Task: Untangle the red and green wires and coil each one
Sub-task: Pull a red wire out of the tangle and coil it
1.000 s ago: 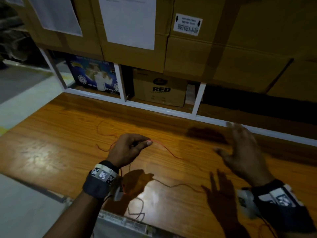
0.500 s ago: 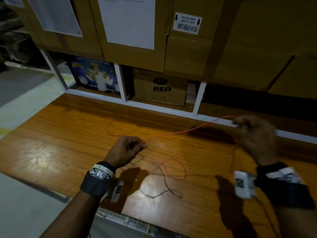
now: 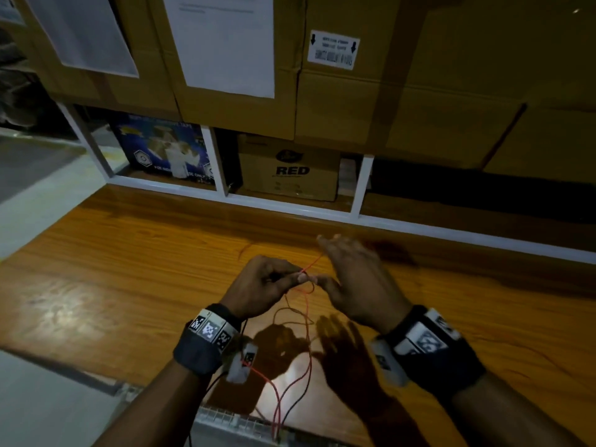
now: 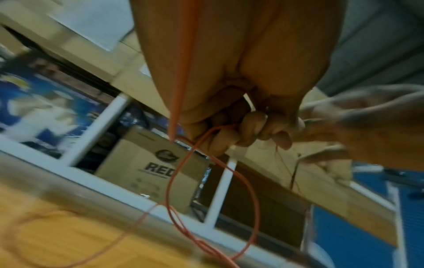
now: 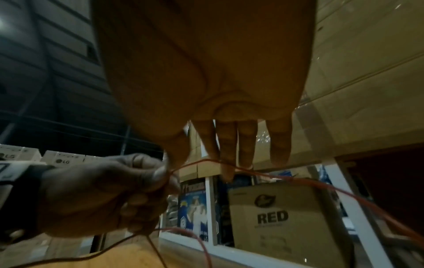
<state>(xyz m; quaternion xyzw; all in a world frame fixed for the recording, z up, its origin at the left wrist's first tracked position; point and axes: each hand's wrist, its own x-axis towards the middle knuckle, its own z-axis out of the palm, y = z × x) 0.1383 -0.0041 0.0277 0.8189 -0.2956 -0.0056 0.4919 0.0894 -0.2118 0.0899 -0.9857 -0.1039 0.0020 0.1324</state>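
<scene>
- Head view shows both hands raised above the wooden surface [image 3: 129, 269], close together, so the wire hangs free instead of dragging across the wood.
- Left hand [image 3: 258, 285] has its fingers curled and pinches the red wire [image 3: 306, 317] between thumb and forefinger; this looks like the anchor point where turns are gathered.
- A small red loop sits just beside that pinch, and larger loops dangle below the left fingers [image 4: 250, 127] in the left wrist view, which suggests coiling of the red wire is under way, still loose.
- Right hand [image 3: 358, 282] is spread with straight fingers [image 5: 243, 143], gripping nothing; the red strand runs across its fingertips, probably to guide the next length toward the left hand.
- From the hands the red wire drops to the near edge of the surface, crossing a thin dark wire [image 3: 292, 306] there.
- That dark strand may be the green wire, though the dim light hides its colour; where they cross, the two seem not yet fully separated.
- Cardboard boxes [image 3: 290, 172] on the shelf behind stay well apart from the work.
</scene>
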